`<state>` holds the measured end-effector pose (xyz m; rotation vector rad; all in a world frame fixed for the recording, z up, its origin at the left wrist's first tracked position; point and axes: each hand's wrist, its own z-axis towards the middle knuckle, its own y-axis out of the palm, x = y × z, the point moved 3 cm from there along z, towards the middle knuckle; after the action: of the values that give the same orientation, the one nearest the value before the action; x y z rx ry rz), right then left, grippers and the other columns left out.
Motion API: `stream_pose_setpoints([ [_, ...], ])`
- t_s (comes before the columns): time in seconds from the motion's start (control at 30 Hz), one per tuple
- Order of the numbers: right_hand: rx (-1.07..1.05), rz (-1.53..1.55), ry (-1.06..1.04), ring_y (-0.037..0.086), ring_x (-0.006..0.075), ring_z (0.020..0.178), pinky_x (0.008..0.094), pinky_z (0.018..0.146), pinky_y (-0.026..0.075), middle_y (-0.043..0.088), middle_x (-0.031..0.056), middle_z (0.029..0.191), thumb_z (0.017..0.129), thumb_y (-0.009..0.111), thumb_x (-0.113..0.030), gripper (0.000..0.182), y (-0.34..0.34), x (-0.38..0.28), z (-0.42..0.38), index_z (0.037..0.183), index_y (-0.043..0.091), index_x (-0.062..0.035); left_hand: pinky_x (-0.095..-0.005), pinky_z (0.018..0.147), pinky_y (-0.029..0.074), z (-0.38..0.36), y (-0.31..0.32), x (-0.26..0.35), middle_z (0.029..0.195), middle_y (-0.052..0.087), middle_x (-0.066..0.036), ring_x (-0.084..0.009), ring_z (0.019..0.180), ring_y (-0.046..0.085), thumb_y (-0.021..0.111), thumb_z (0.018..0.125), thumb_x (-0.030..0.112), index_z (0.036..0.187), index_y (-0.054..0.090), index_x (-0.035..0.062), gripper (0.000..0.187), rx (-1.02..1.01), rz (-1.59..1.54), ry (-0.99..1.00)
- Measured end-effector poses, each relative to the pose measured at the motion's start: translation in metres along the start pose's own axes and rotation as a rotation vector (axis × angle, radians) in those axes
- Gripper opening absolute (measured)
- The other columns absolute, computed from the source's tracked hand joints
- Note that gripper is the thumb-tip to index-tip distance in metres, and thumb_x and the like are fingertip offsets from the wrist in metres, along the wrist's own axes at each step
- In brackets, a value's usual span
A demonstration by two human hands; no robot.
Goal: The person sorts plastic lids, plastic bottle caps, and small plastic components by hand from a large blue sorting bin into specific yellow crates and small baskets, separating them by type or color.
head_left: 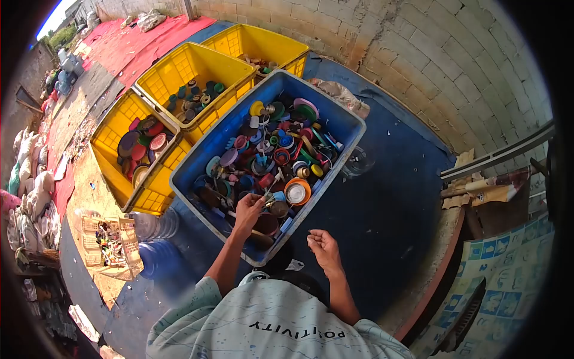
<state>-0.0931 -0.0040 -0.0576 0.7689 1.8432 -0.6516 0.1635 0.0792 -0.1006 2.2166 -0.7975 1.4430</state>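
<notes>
Head view: my left hand [249,209] and right hand [324,246] curl narrowly (contents unclear); one nudge could topple piled lids [229,157].

Daylight, harsh left, shaded right; heavy fisheye.
Sky [52,23] glares upper left, red sheeting [149,45] sunlit; blue bin [323,99] evenly lit, blue floor covering [388,209] dim. Block wall [430,72] bows, corners black, hazy smudge below blue jug [158,257].
</notes>
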Motion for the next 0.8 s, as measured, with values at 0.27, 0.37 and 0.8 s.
stream_pose_setpoints([
  [0.27, -0.121, -0.275, -0.084, 0.060, 0.0106, 0.084, 0.0237, 0.073, 0.050, 0.065, 0.0091, 0.101, 0.087, 0.065, -0.012, 0.032, -0.033, -0.106, 0.090, 0.115, 0.058, 0.0008, -0.0439, 0.072, 0.051, 0.058, 0.052, -0.010, 0.087, 0.067, -0.020, -0.0369, 0.082, 0.065, 0.064, 0.078, 0.021, 0.092, 0.068, 0.0019, 0.024, 0.128, 0.830, 0.206],
  [0.37, -0.018, -0.208, -0.150, 0.058, 0.0085, 0.083, 0.0217, 0.074, 0.049, 0.064, 0.0074, 0.099, 0.087, 0.064, -0.007, 0.031, -0.050, -0.130, 0.113, 0.116, 0.057, 0.0017, -0.0459, 0.069, 0.049, 0.068, 0.064, -0.023, 0.083, 0.066, -0.020, -0.0368, 0.080, 0.062, 0.061, 0.076, 0.019, 0.088, 0.067, 0.0035, 0.020, 0.244, 0.977, 0.296],
  [0.8, -0.389, -0.411, -0.158, 0.062, 0.0123, 0.083, 0.0256, 0.071, 0.051, 0.066, 0.0115, 0.099, 0.086, 0.065, -0.011, 0.033, -0.040, -0.145, 0.182, 0.116, 0.058, 0.0012, -0.0413, 0.065, 0.050, 0.085, 0.074, -0.014, 0.080, 0.069, -0.016, -0.0315, 0.074, 0.066, 0.063, 0.078, 0.017, 0.089, 0.070, 0.0024, 0.020, 0.222, 0.914, -0.002],
])
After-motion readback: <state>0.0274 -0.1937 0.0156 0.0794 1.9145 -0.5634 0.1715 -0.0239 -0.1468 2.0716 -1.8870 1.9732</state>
